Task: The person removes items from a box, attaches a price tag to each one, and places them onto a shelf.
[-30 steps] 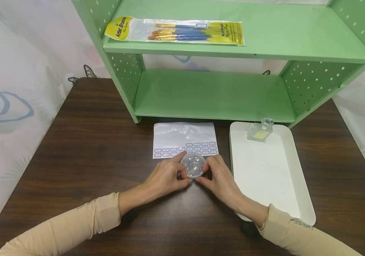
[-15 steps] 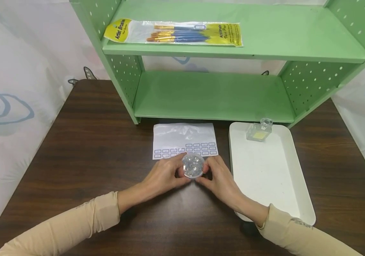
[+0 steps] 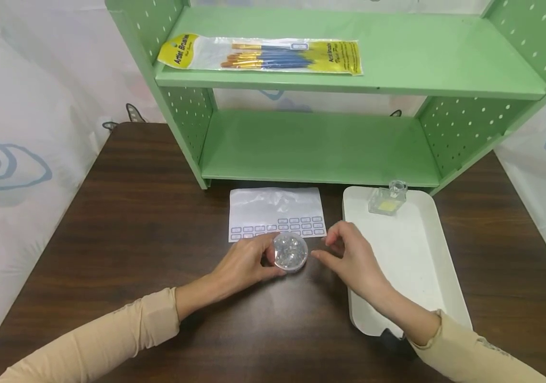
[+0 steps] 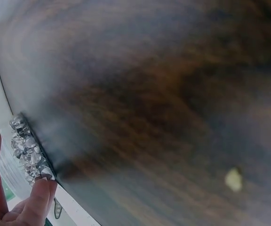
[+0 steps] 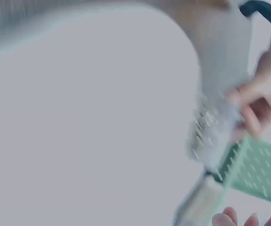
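Note:
In the head view my left hand [image 3: 250, 260] grips a round clear jar [image 3: 290, 252] by its left side, just in front of a white sheet of small blue-edged labels [image 3: 275, 205]. Shiny silvery pieces fill the jar [image 4: 30, 149], as the left wrist view shows; what they are I cannot tell. Apart from the jar, to its right, is my right hand [image 3: 356, 260], its fingers loosely bent with nothing seen between them. Blurred in the right wrist view, the jar [image 5: 210, 129] is still in the left hand [image 5: 260, 106].
A white tray [image 3: 399, 250] lies under the right forearm, with a clear glass bottle [image 3: 388, 200] at its far end. Behind stands a green shelf [image 3: 321, 146] bearing a packet of artist brushes [image 3: 261, 55]. Something dark [image 3: 393, 340] shows beneath the right wrist.
My right hand has let go of the jar and moved away to the right, over the tray's edge. The left hand keeps its grip in about the same spot.

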### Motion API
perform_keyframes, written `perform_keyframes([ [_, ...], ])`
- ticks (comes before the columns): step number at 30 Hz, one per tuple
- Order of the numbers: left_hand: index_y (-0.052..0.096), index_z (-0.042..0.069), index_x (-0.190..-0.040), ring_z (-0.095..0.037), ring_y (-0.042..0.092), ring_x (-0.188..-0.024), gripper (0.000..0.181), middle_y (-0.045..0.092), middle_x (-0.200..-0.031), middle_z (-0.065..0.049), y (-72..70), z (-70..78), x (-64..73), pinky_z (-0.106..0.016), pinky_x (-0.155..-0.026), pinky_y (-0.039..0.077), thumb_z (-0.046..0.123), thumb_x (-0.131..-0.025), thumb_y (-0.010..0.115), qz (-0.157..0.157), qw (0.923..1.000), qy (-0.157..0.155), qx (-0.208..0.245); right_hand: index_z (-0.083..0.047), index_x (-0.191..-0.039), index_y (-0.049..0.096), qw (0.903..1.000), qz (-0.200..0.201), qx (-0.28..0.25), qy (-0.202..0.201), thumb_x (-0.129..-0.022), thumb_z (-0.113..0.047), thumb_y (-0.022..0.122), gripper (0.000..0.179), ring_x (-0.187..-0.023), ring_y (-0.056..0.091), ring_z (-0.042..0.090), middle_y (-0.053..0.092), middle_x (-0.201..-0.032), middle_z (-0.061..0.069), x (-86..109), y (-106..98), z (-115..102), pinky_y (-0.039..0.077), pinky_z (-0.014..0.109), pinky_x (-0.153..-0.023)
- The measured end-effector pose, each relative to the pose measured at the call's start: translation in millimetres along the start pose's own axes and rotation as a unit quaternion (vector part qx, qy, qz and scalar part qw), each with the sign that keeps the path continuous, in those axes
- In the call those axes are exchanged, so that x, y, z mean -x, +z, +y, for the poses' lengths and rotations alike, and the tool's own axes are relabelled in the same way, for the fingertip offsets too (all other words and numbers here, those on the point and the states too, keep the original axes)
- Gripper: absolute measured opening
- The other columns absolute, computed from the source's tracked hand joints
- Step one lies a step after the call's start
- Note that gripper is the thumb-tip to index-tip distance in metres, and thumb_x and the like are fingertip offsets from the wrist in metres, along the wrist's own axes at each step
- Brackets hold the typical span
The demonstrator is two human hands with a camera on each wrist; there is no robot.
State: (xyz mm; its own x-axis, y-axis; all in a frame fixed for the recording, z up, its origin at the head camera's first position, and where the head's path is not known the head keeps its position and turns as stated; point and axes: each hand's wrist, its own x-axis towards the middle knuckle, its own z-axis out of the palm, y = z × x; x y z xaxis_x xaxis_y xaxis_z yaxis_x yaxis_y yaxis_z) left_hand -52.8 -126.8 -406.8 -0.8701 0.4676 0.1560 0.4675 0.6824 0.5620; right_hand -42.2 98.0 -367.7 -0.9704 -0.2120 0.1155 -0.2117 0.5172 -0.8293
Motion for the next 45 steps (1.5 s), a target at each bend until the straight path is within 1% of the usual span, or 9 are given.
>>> perform_keyframes([
  [6,0.052,0.013,-0.082,-0.013,0.059,-0.07,0.043,0.07,-0.107,-0.01,-0.7,0.0,1.5,-0.02,-0.055,0.044,0.028,-0.063,0.087,0.02,0.9998,0.001,0.002,0.006,-0.092,0.046,0.9947,0.071,-0.073,0.01,-0.08,0.008,0.067,0.025,-0.098,0.058,0.01,0.053,-0.099,0.008,-14.0,-51.7,-16.3,0.05,0.017,-0.084],
  [10,0.049,0.012,-0.093,-0.014,0.06,-0.072,0.052,0.07,-0.103,-0.008,-0.1,-0.8,1.9,-0.023,-0.058,0.046,0.029,-0.062,0.088,0.029,0.9996,0.006,0.0,-0.002,-0.091,0.05,0.9766,0.159,-0.142,-0.027,-0.081,0.014,0.063,0.023,-0.091,0.059,0.006,0.056,-0.093,0.002,-22.9,-86.4,-20.7,0.05,0.013,-0.079],
  [13,0.05,0.012,-0.103,-0.013,0.063,-0.078,0.058,0.069,-0.103,-0.006,0.7,-1.3,2.1,-0.026,-0.063,0.05,0.03,-0.062,0.088,0.025,0.9997,0.004,-0.002,-0.006,-0.088,0.053,0.9366,0.235,-0.251,-0.07,-0.077,0.022,0.06,0.03,-0.087,0.061,0.013,0.057,-0.089,0.006,-30.6,-108.5,-19.4,0.051,0.015,-0.076],
  [16,0.053,0.009,-0.115,-0.015,0.066,-0.087,0.066,0.068,-0.107,-0.006,0.5,-1.1,1.1,-0.03,-0.071,0.054,0.03,-0.063,0.087,0.014,0.9999,-0.001,0.002,0.0,-0.089,0.053,0.8753,0.3,-0.362,-0.114,-0.074,0.026,0.059,0.03,-0.082,0.062,0.02,0.056,-0.087,0.012,-38.1,-128.8,-16.9,0.052,0.02,-0.075],
  [19,0.053,0.005,-0.124,-0.019,0.065,-0.097,0.074,0.065,-0.115,-0.008,-0.7,-0.8,-0.1,-0.034,-0.08,0.054,0.031,-0.063,0.087,0.007,1.0,0.0,0.0,0.005,-0.089,0.051,0.8198,0.363,-0.421,-0.138,-0.071,0.028,0.06,0.03,-0.078,0.061,0.023,0.053,-0.085,0.015,-45.8,-147.8,-14.2,0.051,0.023,-0.074],
  [21,0.053,0.003,-0.127,-0.022,0.063,-0.103,0.078,0.064,-0.119,-0.01,-1.2,-0.9,-0.2,-0.036,-0.086,0.052,0.032,-0.063,0.087,0.005,0.9999,0.004,-0.008,0.005,-0.089,0.051,0.7993,0.402,-0.424,-0.139,-0.07,0.027,0.061,0.031,-0.077,0.06,0.023,0.052,-0.084,0.015,-50.1,-159.1,-12.1,0.05,0.024,-0.072],
  [24,0.052,0.002,-0.129,-0.024,0.06,-0.111,0.08,0.062,-0.124,-0.011,-1.5,-1.5,0.3,-0.038,-0.092,0.049,0.034,-0.064,0.086,0.004,0.9997,0.011,-0.022,0.005,-0.09,0.051,0.7814,0.443,-0.415,-0.145,-0.07,0.026,0.061,0.031,-0.077,0.057,0.023,0.051,-0.083,0.015,-55.8,-173.8,-6.4,0.048,0.025,-0.074],
  [31,0.051,0.006,-0.133,-0.024,0.059,-0.114,0.081,0.062,-0.124,-0.011,-0.9,-4.4,2.6,-0.039,-0.093,0.048,0.037,-0.065,0.084,-0.007,0.9994,0.014,-0.03,0.002,-0.092,0.052,0.7732,0.491,-0.38,-0.128,-0.072,0.025,0.061,0.032,-0.081,0.052,0.02,0.049,-0.084,0.012,-66.4,-193.5,13.4,0.043,0.024,-0.076],
  [45,0.053,0.007,-0.131,-0.016,0.058,-0.103,0.079,0.06,-0.116,-0.005,0.0,-9.2,-0.3,-0.036,-0.087,0.05,0.033,-0.064,0.085,-0.026,0.9993,0.023,0.013,-0.001,-0.094,0.061,0.7991,0.479,-0.358,-0.064,-0.072,0.02,0.063,0.03,-0.087,0.054,0.016,0.056,-0.091,0.009,-86.6,-204.8,46.4,0.045,0.021,-0.079],
])
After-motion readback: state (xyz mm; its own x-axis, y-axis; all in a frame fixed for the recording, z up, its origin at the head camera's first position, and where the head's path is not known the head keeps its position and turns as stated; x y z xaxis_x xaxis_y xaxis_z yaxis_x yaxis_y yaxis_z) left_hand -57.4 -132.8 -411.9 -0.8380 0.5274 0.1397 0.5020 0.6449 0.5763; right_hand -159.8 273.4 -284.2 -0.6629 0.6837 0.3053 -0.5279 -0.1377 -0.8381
